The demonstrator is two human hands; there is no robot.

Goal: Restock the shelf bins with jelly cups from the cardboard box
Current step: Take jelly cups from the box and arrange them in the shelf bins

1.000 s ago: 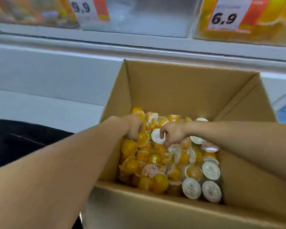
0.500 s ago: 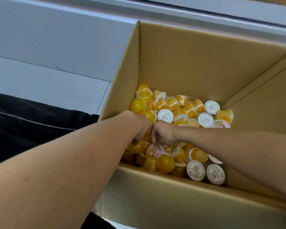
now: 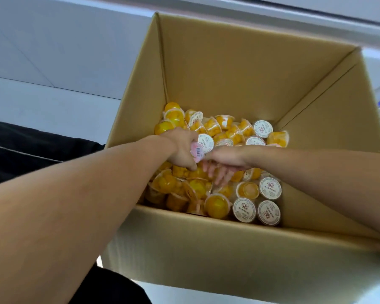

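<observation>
Since half a second ago left hand (image 3: 182, 150) lifted, gripping pink-lidded cup (image 3: 197, 151); right hand (image 3: 223, 160) fingers spread, empty, over jelly cups (image 3: 246, 132) in cardboard box (image 3: 217, 69); restock barely started, bins unseen

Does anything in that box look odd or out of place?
One thing: the left hand holds a pink-lidded cup, while the other jelly cups in the cardboard box are yellow with white lids. They lie jumbled every way, but nothing looks spilled.
</observation>
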